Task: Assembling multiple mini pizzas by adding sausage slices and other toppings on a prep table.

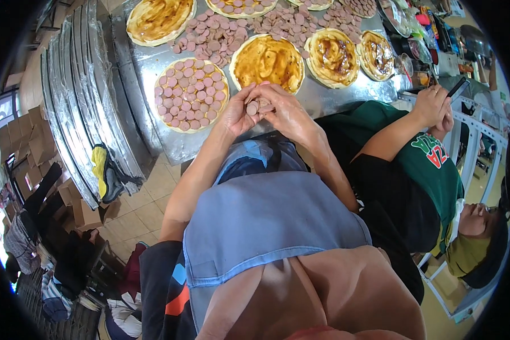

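Close in front of my body, at the near edge of the metal table (328, 102), my two hands are cupped together. My left hand (238, 116) curls round a small bunch of pink sausage slices (253, 107). From the other side, my right hand (292, 112) closes over the same slices, its fingers bent inward. Just beyond them lies a pizza base (268, 59) spread with brown-orange sauce, no slices on it. To the left, another pizza base (194, 131) is covered with sausage slices. Loose slices (209, 37) are heaped behind these bases.
More sauced bases (332, 56) lie at the right and far left. A person in a green top (436, 164) stands close on my right, holding a dark phone (458, 88). Tall plastic-wrapped metal panels (76, 85) stand at the left, with cardboard boxes (28, 136) beyond.
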A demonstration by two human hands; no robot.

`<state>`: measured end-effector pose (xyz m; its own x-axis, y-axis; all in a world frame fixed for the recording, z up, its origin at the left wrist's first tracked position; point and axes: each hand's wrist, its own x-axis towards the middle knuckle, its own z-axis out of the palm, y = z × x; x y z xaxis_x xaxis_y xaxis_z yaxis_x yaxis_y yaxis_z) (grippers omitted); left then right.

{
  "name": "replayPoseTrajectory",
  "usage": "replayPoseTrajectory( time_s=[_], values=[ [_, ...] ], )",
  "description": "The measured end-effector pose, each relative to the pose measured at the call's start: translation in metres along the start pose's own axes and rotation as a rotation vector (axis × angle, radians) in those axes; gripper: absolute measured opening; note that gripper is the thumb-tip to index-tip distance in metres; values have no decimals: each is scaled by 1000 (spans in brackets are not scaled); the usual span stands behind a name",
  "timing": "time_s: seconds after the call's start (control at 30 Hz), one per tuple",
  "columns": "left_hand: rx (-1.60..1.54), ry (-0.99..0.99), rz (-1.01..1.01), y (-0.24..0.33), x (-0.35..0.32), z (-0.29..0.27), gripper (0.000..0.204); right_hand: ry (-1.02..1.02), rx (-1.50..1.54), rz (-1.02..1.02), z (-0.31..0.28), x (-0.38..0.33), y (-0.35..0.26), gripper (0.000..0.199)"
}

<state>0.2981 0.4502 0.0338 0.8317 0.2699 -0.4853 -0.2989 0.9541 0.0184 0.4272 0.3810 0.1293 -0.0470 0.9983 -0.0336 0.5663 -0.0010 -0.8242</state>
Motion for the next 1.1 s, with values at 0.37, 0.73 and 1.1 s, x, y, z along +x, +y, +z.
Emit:
replayPoseTrajectory(
  time_s=[0.37,0.73,1.1],
  values=[
    [133,-16,-124,-9,-17,-5,33,28,327,314,0,-27,5,20],
    [223,-56,-122,-18,-18,-5,35,160,704,398,8,-41,32,21],
    [377,26,-114,-26,-28,-32,35,148,411,444,32,-49,42,22]
  ],
)
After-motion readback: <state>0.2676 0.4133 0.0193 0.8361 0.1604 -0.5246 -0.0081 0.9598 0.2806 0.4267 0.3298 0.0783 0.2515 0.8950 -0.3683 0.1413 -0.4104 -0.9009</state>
